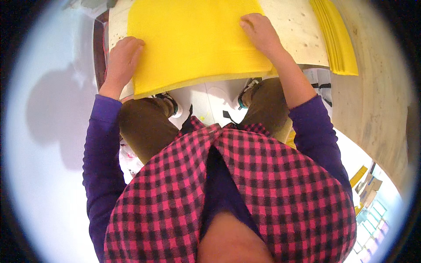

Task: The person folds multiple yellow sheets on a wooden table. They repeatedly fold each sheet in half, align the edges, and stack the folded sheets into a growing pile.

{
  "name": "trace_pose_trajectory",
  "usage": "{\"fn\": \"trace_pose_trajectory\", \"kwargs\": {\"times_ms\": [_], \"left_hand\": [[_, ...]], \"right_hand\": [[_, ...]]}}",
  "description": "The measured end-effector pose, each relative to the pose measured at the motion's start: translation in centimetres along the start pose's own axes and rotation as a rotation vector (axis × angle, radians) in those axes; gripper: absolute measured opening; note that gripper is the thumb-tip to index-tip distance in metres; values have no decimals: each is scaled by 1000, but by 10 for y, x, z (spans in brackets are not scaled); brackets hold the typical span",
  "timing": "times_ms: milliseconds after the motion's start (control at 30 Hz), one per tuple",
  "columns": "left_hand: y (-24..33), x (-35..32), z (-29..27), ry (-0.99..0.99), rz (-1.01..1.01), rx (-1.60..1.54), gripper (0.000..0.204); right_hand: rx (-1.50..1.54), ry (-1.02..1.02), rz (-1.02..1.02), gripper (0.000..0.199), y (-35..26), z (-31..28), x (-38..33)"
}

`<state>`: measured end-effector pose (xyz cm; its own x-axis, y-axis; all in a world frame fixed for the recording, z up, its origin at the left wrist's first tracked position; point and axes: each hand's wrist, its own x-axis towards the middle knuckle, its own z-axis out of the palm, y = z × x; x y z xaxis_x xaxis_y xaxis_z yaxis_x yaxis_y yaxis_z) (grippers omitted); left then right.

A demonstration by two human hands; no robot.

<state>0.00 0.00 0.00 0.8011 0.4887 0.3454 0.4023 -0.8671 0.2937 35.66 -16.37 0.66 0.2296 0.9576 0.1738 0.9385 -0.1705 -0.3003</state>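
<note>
A wide yellow fabric-like sheet [197,44] lies on the wooden table in front of me, its near edge hanging over the table's front. At its left edge is my left hand [126,56], fingers curled inward and closed on the margin of the sheet. My right hand [262,34] is farther up, on the right side of the sheet. Its fingers are bent and closed against the yellow material, with the fingertips partly hidden. Both palms face down, so the grip underneath does not show.
A stack of folded yellow sheets [335,39] lies along the right of the pale wooden tabletop [296,33]. Beyond it stands a light wooden board or surface [377,87]. A white wall [48,144] rises on my left. My legs are below the table's front edge.
</note>
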Motion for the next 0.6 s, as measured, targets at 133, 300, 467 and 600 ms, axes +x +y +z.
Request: {"fn": "trace_pose_trajectory", "kwargs": {"times_ms": [133, 300, 467, 600], "left_hand": [[-2, 12, 3, 10, -16, 40, 18], [-1, 4, -15, 68, -31, -13, 20], [24, -47, -28, 124, -134, -143, 26], [47, -69, -19, 21, -141, -17, 43]], "right_hand": [[-66, 24, 67, 41, 4, 14, 13], [35, 241, 47, 42, 19, 7, 14], [230, 348, 64, 35, 45, -9, -66], [205, 410, 212, 30, 45, -14, -122]]}}
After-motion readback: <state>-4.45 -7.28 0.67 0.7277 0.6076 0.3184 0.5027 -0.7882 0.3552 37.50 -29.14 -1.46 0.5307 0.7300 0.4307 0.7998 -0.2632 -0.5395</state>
